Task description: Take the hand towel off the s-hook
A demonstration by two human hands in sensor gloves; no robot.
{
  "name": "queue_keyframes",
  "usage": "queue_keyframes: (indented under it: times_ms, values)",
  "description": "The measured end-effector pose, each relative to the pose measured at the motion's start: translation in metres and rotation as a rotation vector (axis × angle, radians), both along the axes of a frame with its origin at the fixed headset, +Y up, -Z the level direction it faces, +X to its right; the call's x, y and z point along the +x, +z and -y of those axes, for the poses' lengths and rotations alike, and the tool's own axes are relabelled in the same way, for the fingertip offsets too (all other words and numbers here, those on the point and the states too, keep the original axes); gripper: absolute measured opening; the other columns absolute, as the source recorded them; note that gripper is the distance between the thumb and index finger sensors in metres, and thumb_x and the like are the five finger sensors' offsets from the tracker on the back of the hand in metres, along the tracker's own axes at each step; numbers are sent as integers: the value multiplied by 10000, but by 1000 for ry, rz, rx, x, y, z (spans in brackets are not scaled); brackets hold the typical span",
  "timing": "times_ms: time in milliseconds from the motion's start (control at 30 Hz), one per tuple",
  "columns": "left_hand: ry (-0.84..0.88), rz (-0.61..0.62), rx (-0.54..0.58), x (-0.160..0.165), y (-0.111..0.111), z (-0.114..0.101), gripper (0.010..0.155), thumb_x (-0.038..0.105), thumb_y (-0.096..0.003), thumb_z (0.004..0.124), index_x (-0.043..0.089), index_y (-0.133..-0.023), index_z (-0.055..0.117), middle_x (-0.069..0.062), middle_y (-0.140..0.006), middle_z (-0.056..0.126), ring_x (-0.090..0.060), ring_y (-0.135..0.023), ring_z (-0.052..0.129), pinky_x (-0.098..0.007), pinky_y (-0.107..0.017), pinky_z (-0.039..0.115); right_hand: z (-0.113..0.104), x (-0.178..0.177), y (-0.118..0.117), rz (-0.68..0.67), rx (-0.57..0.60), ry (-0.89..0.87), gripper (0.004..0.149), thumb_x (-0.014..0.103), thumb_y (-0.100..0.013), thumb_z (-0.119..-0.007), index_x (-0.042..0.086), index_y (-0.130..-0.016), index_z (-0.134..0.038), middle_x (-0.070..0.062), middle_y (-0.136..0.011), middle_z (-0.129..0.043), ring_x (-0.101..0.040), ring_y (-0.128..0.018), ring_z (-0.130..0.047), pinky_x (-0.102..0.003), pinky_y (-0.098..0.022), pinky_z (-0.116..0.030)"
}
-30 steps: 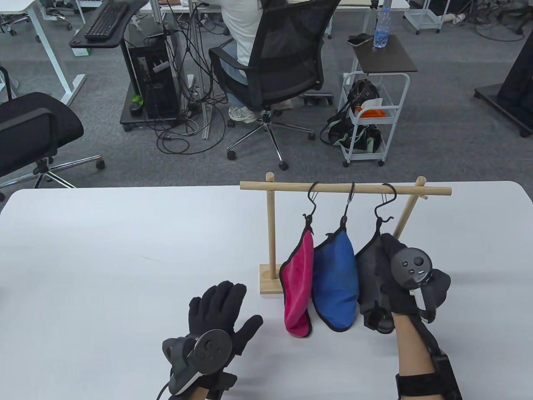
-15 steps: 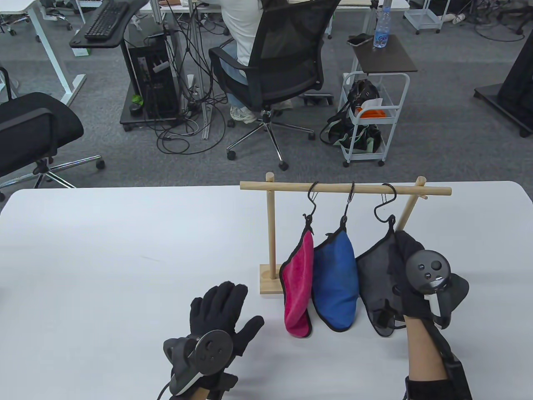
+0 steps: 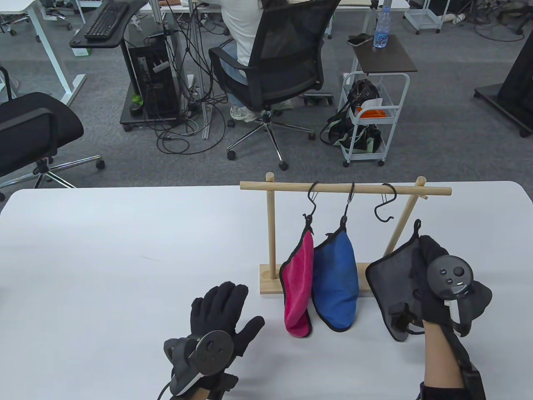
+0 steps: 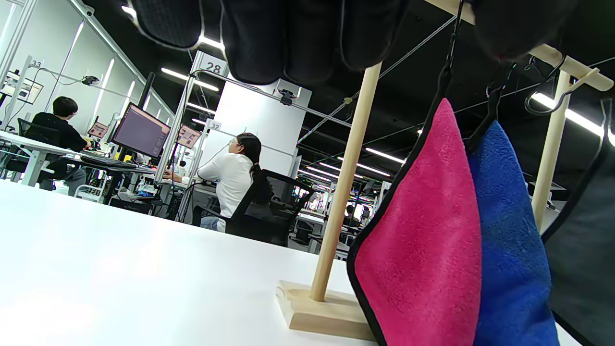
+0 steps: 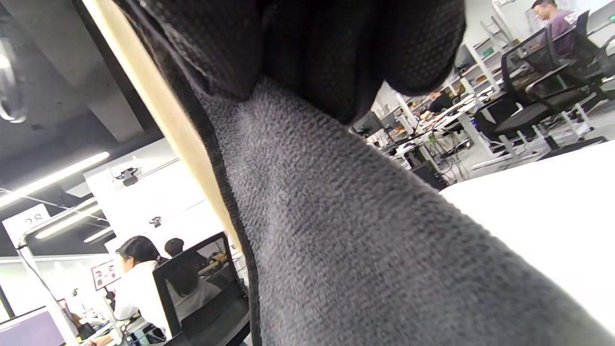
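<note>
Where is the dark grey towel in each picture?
Table view: the dark grey towel is lower right, gripped by the right hand, off its empty S-hook.
Left wrist view: only a strip at the right edge, beside the blue towel.
Right wrist view: it fills the middle, under the gloved fingers.
Shared landmark: the wooden rack's pole.

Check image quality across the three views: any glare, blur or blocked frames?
Table view: even light, sharp, soft shadows under the left hand and the towels. Left wrist view: white table blown out, ceiling strips glare behind the empty s-hook. Right wrist view: grey towel fills most of the frame, its weave sharp; the table is overexposed.
</note>
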State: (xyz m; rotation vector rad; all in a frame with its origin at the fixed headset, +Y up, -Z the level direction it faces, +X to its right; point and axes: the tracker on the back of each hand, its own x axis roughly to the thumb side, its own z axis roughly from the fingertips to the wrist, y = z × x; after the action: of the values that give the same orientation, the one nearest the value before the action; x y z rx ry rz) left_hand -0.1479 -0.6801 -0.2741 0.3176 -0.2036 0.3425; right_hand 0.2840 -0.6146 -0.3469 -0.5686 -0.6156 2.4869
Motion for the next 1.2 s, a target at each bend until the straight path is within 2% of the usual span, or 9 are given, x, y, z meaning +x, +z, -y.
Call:
queue_keyframes:
  times_ms: [333, 700, 1033, 1200]
  values:
    - [-4, 0, -3, 0, 0, 0, 759, 715, -533, 636, 289, -1155, 552, -112, -1217, 617, -431, -1103, 665, -698, -780, 520, 24, 30, 0, 103, -68, 21, 375, 269, -643, -776, 219, -1010, -720, -112, -904, -856, -314, -754, -894, -515, -660, -700]
    - [-4, 0, -3, 0, 0, 0, 756, 715, -533, 635, 292, -1155, 550, -110, -1216, 619, -429, -1102, 668, -694, -784, 520, 62, 52, -5, 183, -199, 56, 370, 267, -639, -783, 246, -1005, -731, -116, -952, -835, -330, -803, -878, -521, -680, -687]
    - [-10, 3, -6, 1, 0, 0, 756, 714, -532, 636, 291, -1153, 555, -106, -1215, 621, -430, -1100, 671, -694, -783, 522, 104, 45, -14, 98, -449, 154, 372, 267, -638, -788, 246, -1006, -743, -122, -980, -827, -342, -835, -867, -537, -695, -673]
    - [-11, 3, -6, 1, 0, 0, 757, 715, -531, 637, 292, -1153, 553, -109, -1215, 619, -430, -1100, 671, -694, -783, 523, 118, 42, -18, 69, -539, 175, 376, 264, -638, -789, 239, -1011, -742, -132, -994, -819, -352, -851, -858, -546, -702, -663]
